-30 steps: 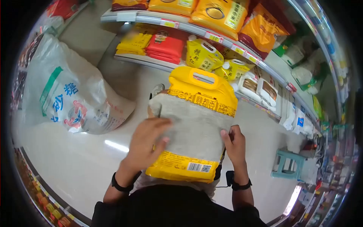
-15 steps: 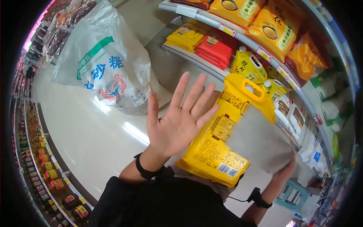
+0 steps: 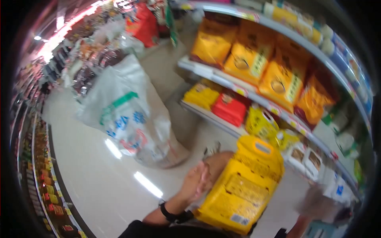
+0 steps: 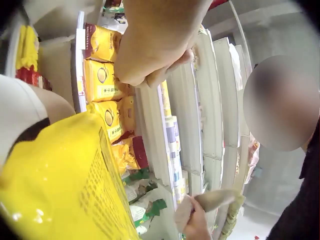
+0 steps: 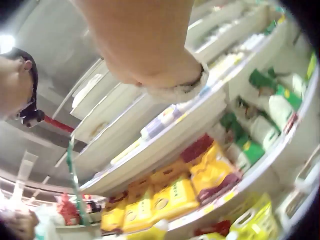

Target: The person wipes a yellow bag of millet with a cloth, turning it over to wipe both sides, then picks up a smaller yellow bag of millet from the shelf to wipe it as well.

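A yellow plastic bag with a cut-out handle (image 3: 246,186) lies tilted across the person's legs, its printed face and barcode up. Beside its left edge is the left hand (image 3: 194,182), fingers loosely bent and nothing in them. Off to the bag's right, the right hand (image 3: 302,225) grips a grey cloth (image 3: 317,200), blurred by motion in the head view. In the left wrist view that cloth (image 4: 222,197) sticks out from the right hand (image 4: 197,226). The right wrist view shows a strip of the cloth (image 5: 177,92) under the hand.
A large white sack (image 3: 147,131) stands on the floor to the left. Ahead, shelves hold orange bags (image 3: 246,55), a red packet (image 3: 230,111) and lime-yellow bags (image 3: 262,123). A teal stool (image 3: 317,230) is at the lower right. Shelves of jars (image 3: 49,194) line the left.
The grey cloth, earlier spread over the bag, has come off to the right in the right hand. The left hand has left the cloth and turned from palm-up to sideways. The head view has tilted up.
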A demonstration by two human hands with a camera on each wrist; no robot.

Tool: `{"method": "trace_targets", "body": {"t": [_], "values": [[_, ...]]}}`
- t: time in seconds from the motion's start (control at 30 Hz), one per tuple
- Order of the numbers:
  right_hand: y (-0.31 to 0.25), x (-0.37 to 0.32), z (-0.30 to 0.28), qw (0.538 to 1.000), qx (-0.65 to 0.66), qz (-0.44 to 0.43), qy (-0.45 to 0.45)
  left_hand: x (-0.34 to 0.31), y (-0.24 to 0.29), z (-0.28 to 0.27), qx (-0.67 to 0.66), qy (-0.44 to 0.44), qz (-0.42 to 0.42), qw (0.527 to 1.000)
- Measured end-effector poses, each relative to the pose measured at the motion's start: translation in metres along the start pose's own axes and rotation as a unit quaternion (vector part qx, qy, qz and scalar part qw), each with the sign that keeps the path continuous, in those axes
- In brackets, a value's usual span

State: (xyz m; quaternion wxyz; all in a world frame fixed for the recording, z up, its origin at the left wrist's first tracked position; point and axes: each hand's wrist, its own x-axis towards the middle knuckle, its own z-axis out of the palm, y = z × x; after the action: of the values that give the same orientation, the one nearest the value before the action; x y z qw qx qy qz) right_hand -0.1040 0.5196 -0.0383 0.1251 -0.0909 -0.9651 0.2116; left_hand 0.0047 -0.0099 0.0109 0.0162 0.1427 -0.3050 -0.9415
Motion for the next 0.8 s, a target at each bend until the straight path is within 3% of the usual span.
{"method": "trace_targets", "body": {"t": [0.03, 0.07, 0.1, 0.13, 0.17, 0.2, 0.27, 0.33, 0.4, 0.43, 0.53, 0.6, 0.67, 0.73, 0.77, 0.8], "values": [[0.040, 0.009, 0.056, 0.914, -0.307, -0.082, -0.253, -0.003, 0.006, 0.007, -0.056, -0.005, -0.008, 0.998], [0.049, -0.055, 0.054, 0.919, -0.295, -0.093, -0.245, -0.005, 0.011, 0.002, -0.049, -0.008, 0.009, 0.999], [-0.030, -0.081, 0.040, 0.934, 0.014, -0.166, -0.316, -0.006, 0.014, -0.006, -0.025, -0.021, 0.015, 0.999], [-0.182, -0.084, 0.014, 0.847, 0.319, -0.220, -0.362, -0.008, 0.013, -0.012, -0.001, -0.029, 0.017, 0.999], [-0.210, -0.085, -0.006, 0.809, 0.244, -0.222, -0.487, -0.011, 0.012, -0.016, 0.003, -0.029, 0.022, 0.999], [-0.219, -0.089, 0.000, 0.808, 0.249, -0.224, -0.485, -0.012, 0.010, -0.019, 0.007, -0.018, 0.041, 0.999], [-0.226, -0.097, 0.010, 0.778, 0.191, -0.403, -0.443, -0.012, 0.005, -0.025, 0.015, -0.013, 0.052, 0.998], [-0.233, -0.102, 0.008, 0.786, 0.219, -0.371, -0.444, -0.009, 0.001, -0.030, 0.055, -0.062, 0.033, 0.996], [-0.238, -0.105, -0.002, 0.812, 0.202, -0.390, -0.385, -0.008, -0.003, -0.026, 0.074, -0.099, 0.024, 0.992], [-0.216, -0.122, 0.006, 0.819, 0.202, -0.383, -0.377, -0.007, -0.005, -0.022, 0.093, -0.092, 0.018, 0.991], [-0.164, -0.135, 0.008, 0.893, 0.338, -0.198, -0.221, -0.004, -0.013, -0.014, 0.111, -0.078, -0.027, 0.990], [-0.159, -0.089, -0.016, 0.909, 0.400, -0.069, -0.094, -0.003, -0.013, -0.007, 0.151, -0.092, 0.024, 0.984], [-0.158, -0.063, -0.027, 0.887, 0.458, 0.038, 0.046, -0.002, -0.012, -0.010, 0.140, -0.119, 0.001, 0.983], [-0.146, -0.047, -0.033, 0.833, 0.506, 0.131, 0.179, -0.002, -0.015, -0.011, 0.167, -0.096, -0.034, 0.981], [-0.119, -0.044, -0.044, 0.851, 0.520, 0.072, 0.028, -0.003, -0.014, -0.007, 0.212, -0.092, -0.030, 0.972], [-0.118, -0.044, -0.048, 0.852, 0.518, 0.072, 0.033, -0.003, -0.012, -0.006, 0.211, -0.097, -0.032, 0.972]]}}
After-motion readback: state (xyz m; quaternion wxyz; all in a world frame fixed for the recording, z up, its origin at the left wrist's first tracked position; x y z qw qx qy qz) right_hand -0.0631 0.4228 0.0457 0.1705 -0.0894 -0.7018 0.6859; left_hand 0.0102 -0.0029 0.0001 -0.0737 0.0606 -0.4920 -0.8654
